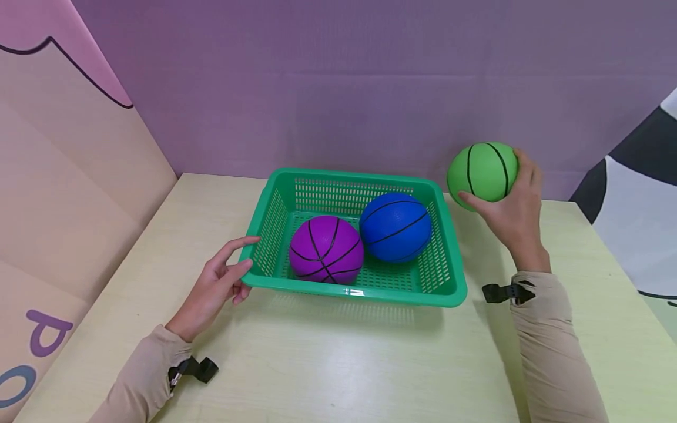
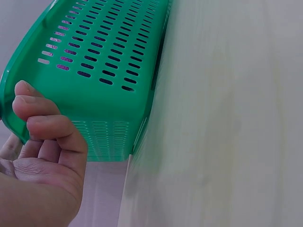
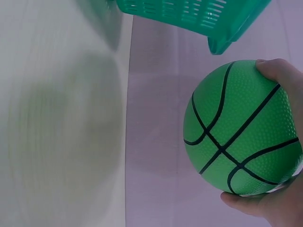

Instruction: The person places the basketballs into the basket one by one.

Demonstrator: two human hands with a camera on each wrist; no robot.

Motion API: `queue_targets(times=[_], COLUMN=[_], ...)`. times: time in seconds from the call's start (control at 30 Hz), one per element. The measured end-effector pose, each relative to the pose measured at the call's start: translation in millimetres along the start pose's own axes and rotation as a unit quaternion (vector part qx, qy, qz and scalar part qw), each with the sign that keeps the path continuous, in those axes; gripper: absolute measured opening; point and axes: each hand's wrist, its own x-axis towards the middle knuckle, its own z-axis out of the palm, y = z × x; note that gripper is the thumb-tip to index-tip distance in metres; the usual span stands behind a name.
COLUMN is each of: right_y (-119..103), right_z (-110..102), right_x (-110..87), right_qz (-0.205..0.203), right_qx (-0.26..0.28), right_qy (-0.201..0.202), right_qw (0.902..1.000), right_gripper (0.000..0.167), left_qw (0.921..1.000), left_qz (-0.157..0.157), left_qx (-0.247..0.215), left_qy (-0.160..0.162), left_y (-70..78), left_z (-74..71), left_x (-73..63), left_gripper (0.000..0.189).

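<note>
A green plastic basket with slotted walls stands on the table, holding a purple ball and a blue ball, both with black basketball lines. My left hand grips the basket's rim at its left front corner; in the left wrist view, its fingers curl beneath the rim. To the right of the basket, my right hand holds a green ball between thumb and fingers. That ball hangs above the tabletop in the right wrist view, beside the basket's end.
The pale wooden table extends in front of the basket and to both sides. Close behind it rises a purple backdrop. A printed panel borders the left edge, and a black-and-white one the right.
</note>
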Motion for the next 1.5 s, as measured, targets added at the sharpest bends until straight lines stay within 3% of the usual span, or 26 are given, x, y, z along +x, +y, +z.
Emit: queue_targets(times=[0.5, 0.8, 1.1, 1.5], right_y=[-27.7, -58.1, -73.4, -86.6], right_z=[-9.4, -16.8, -23.5, -27.4], right_x=[-1.9, -5.8, -8.9, -12.5], right_qz=[-0.044, -0.088, -0.133, -0.145], right_qx=[0.013, 0.026, 0.027, 0.034], right_qy=[0.028, 0.039, 0.057, 0.056], right_qw=[0.9985, 0.9950, 0.9890, 0.9873], right_gripper=[0.104, 0.106, 0.108, 0.111], left_qw=[1.0000, 1.0000, 1.0000, 1.0000], left_qz=[0.005, 0.006, 0.007, 0.008], left_qx=[0.004, -0.001, 0.004, 0.004], left_qy=[-0.002, -0.001, -0.001, -0.003], left_y=[-0.8, -1.1, -2.3, -2.7], left_z=[-0.2, 0.0, -0.6, -1.2], left_x=[0.6, 0.3, 0.5, 0.4], left_gripper=[0.045, 0.045, 0.044, 0.045])
